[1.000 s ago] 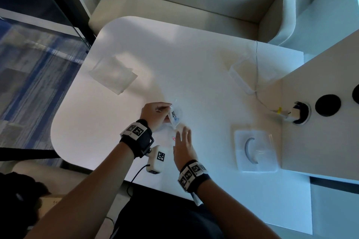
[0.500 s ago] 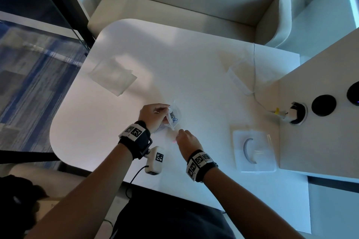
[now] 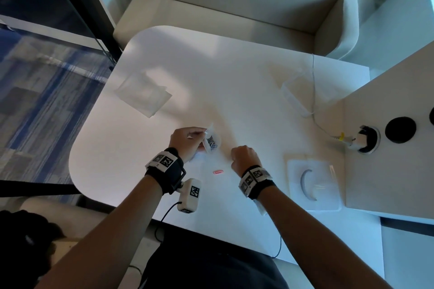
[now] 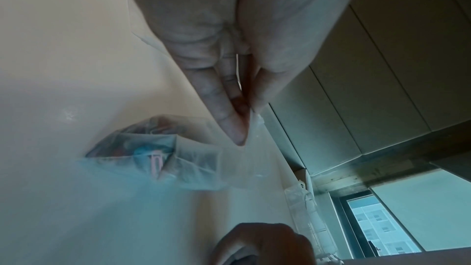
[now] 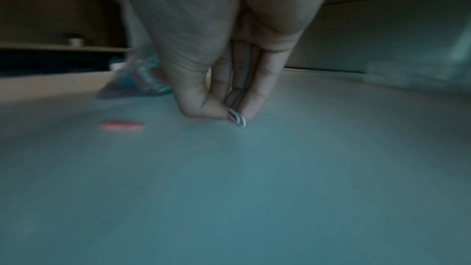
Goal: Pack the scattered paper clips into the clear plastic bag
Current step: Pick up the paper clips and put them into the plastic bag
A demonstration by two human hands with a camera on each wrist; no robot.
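Head view, seated person at a white surface (image 3: 234, 91). Largest items first: the rounded surface carries a flat clear sheet or spare bag (image 3: 143, 94) far left, a lidded clear tray (image 3: 313, 184) holding a curved grey piece at right, and a small clear box (image 3: 294, 91) near a thin cable.

The left hand (image 3: 187, 141) pinches the upper edge of the clear plastic bag (image 3: 211, 142) between thumb and fingers (image 4: 229, 120), so that the bag stands on the surface with its mouth up. Left wrist view: the bag's bulged base (image 4: 142, 148) already holds several coloured paper clips, pink and blue among them; their number cannot be told.

The right hand (image 3: 244, 158) lies just right of the bag, fingers curled. Right wrist view: thumb and forefinger pinch a pale paper clip (image 5: 237, 120) at the fingertips, close over the surface; whether it still touches the surface cannot be told.

One pink paper clip (image 3: 218, 172) remains loose on the surface, between the two wrists and near the bag.

Step in hand, as judged: carrying the pinched clip to the bag. To do it well, the left hand should keep the mouth spread and steady; the right should release only once the clip is past the rim, since so thin an opening may deflect it. The pink clip would follow.
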